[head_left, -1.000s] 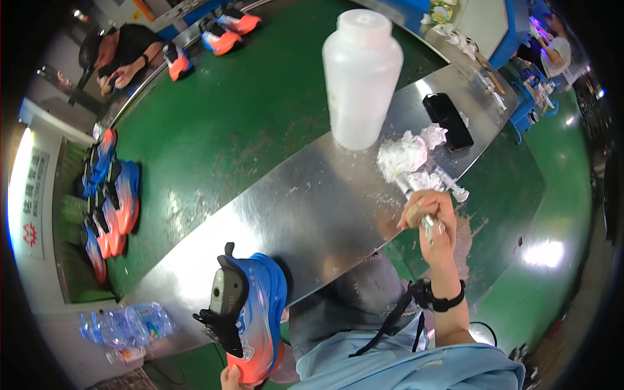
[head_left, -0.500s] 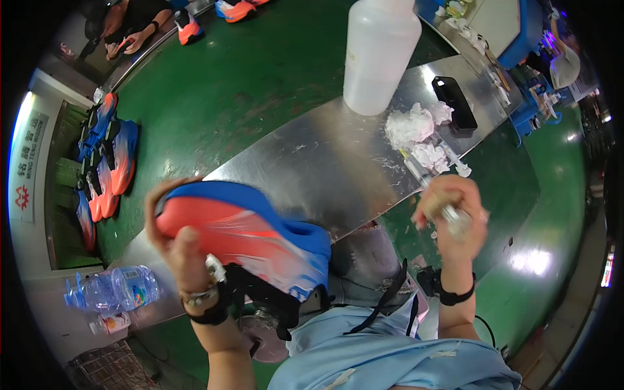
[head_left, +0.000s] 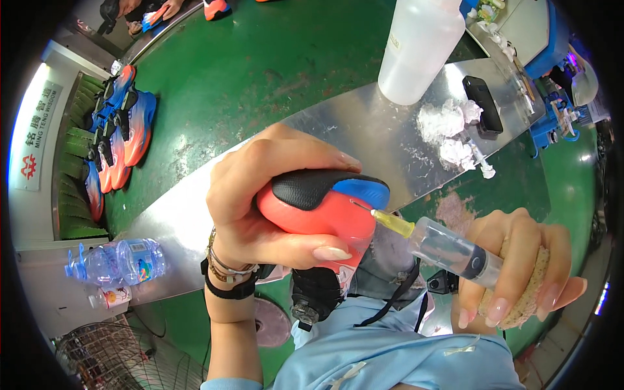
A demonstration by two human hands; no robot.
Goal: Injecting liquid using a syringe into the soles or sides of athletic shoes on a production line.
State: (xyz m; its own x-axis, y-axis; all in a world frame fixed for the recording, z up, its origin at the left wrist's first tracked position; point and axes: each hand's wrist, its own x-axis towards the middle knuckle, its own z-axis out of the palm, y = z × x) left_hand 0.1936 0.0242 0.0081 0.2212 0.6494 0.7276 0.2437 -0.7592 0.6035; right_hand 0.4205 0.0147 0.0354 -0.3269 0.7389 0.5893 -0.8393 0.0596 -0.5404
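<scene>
My left hand (head_left: 244,195) is closed around a coral, blue and black sneaker (head_left: 309,218), fingers over the black sole piece and thumb along the coral side. One rounded end of the shoe points right. In my right hand (head_left: 513,260) is a clear syringe (head_left: 439,246) with a yellow needle hub, held together with a beige, rough, sponge-like piece (head_left: 530,296) against the palm. The thin needle reaches the coral surface below the blue patch. Whether its tip touches or enters the shoe, I cannot tell. Liquid and a dark plunger seal show inside the barrel.
On the metal bench (head_left: 312,130) stand a large white bottle (head_left: 422,52), crumpled white tissue (head_left: 448,123) and a black phone-like object (head_left: 482,104). Clear plastic bottles (head_left: 120,263) lie at left. More sneakers (head_left: 123,136) are lined up beyond. Below left is a wire fan guard (head_left: 130,357).
My left hand has turned the sneaker from a side view to an end-on one and moved it right. The syringe in my right hand has come down, its needle now at the shoe.
</scene>
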